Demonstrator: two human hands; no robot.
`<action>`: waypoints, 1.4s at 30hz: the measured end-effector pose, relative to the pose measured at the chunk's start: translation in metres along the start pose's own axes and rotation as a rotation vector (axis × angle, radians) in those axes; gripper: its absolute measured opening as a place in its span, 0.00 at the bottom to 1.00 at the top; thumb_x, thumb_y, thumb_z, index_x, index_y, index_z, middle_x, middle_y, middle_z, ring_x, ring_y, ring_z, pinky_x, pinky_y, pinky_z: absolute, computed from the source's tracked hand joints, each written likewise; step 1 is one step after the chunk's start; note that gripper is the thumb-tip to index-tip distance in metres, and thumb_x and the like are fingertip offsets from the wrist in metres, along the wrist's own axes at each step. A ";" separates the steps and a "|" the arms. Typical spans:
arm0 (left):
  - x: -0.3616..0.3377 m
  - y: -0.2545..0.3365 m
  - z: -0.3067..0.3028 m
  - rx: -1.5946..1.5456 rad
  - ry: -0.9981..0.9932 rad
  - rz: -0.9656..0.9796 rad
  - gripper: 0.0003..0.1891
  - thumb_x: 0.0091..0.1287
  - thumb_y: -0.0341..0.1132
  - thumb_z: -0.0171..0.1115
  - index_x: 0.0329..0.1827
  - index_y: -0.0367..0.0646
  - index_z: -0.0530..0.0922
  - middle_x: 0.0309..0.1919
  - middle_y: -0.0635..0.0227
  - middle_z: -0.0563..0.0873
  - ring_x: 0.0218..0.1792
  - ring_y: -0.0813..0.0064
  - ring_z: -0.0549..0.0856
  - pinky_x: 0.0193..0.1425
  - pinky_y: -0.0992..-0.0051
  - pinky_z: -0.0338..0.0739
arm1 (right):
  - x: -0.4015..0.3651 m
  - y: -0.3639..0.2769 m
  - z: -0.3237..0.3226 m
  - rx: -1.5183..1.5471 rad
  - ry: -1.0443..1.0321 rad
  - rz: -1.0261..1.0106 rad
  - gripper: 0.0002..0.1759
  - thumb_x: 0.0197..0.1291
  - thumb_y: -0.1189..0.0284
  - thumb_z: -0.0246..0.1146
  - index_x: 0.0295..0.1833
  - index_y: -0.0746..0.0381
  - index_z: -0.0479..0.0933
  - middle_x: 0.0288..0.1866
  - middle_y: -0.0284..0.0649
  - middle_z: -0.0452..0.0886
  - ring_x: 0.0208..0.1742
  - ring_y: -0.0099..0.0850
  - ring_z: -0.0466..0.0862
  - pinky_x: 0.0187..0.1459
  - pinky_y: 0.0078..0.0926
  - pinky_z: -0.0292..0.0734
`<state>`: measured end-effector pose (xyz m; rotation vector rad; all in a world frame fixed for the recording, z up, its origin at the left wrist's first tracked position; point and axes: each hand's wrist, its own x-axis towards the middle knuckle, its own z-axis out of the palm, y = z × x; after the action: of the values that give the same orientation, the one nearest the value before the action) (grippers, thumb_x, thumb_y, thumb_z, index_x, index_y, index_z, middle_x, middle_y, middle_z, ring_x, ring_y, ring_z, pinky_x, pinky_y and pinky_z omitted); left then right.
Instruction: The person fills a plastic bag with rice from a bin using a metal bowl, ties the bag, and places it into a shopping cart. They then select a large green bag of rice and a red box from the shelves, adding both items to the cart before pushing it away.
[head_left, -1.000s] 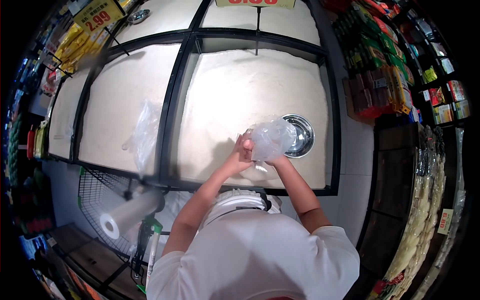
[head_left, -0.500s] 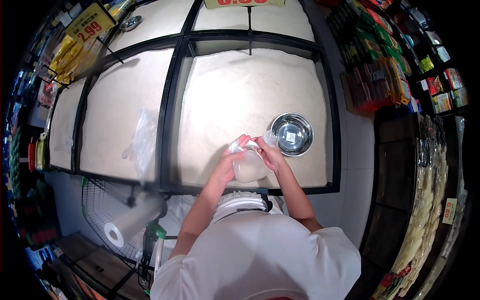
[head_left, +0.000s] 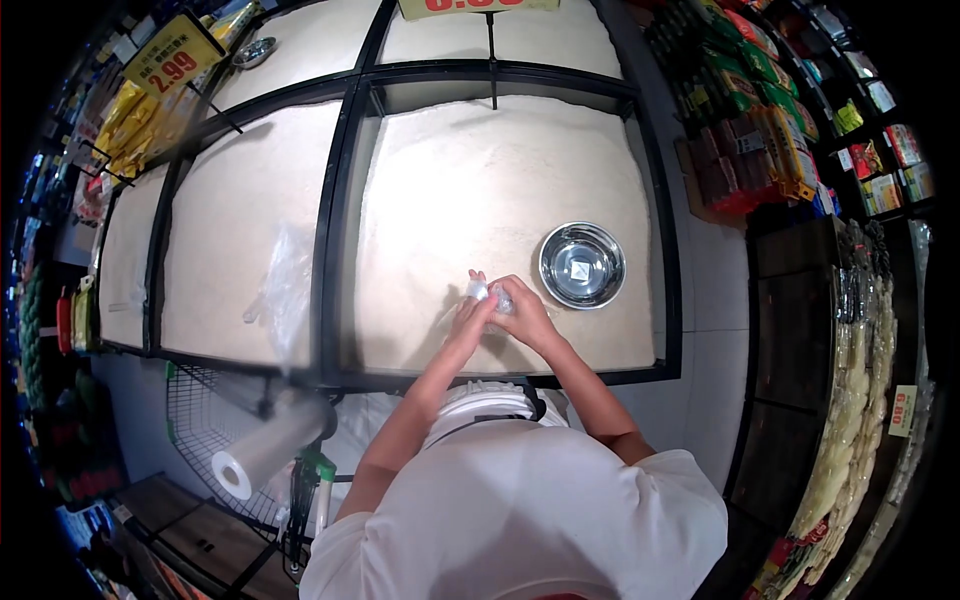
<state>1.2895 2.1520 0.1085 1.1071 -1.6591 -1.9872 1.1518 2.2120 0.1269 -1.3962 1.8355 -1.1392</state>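
Note:
My left hand (head_left: 470,318) and my right hand (head_left: 522,312) are close together over the front of a black-framed bin of pale grain (head_left: 480,170). Both are closed on the gathered top of a clear plastic bag (head_left: 503,298). The bag's lower part is mostly hidden beneath my hands. To the right of my right hand, a shiny metal bowl (head_left: 582,265) rests on the grain, with a small white square at its bottom.
Left of the black divider (head_left: 335,220), a loose clear bag (head_left: 287,290) lies over another grain bin. A plastic bag roll (head_left: 270,445) and a wire cart (head_left: 205,410) stand at lower left. Packaged goods (head_left: 760,150) line the right side.
My hands have drawn together around the bag's top, and the full round body of the bag that showed between them is now mostly covered. The view has shifted slightly.

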 end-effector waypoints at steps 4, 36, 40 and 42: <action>-0.006 -0.012 -0.012 0.371 -0.067 -0.003 0.41 0.73 0.56 0.51 0.81 0.40 0.51 0.78 0.53 0.58 0.75 0.58 0.61 0.75 0.68 0.58 | 0.005 0.024 0.014 0.019 -0.078 0.047 0.15 0.52 0.71 0.72 0.43 0.65 0.78 0.40 0.48 0.82 0.42 0.45 0.84 0.45 0.37 0.78; 0.045 -0.061 -0.004 -0.681 0.079 -0.399 0.09 0.71 0.39 0.64 0.40 0.42 0.80 0.34 0.70 0.84 0.34 0.80 0.81 0.39 0.79 0.74 | -0.025 0.034 0.011 -0.073 0.063 -0.147 0.13 0.51 0.82 0.64 0.45 0.63 0.81 0.42 0.43 0.78 0.51 0.47 0.78 0.54 0.38 0.75; 0.039 -0.058 -0.008 -0.720 0.019 -0.358 0.08 0.74 0.38 0.60 0.46 0.42 0.78 0.37 0.70 0.84 0.36 0.79 0.82 0.41 0.77 0.76 | -0.030 0.030 0.009 -0.009 -0.031 -0.176 0.13 0.54 0.81 0.64 0.47 0.62 0.79 0.44 0.42 0.78 0.52 0.47 0.78 0.54 0.39 0.76; 0.038 -0.065 -0.016 -0.712 -0.067 -0.320 0.08 0.76 0.38 0.58 0.49 0.45 0.77 0.38 0.73 0.83 0.36 0.80 0.82 0.42 0.78 0.77 | -0.032 0.042 0.009 -0.019 -0.103 -0.207 0.13 0.56 0.80 0.64 0.48 0.62 0.78 0.46 0.44 0.78 0.52 0.47 0.78 0.53 0.38 0.76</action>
<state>1.2918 2.1329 0.0342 1.0597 -0.6886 -2.5281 1.1491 2.2441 0.0841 -1.6549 1.6637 -1.1288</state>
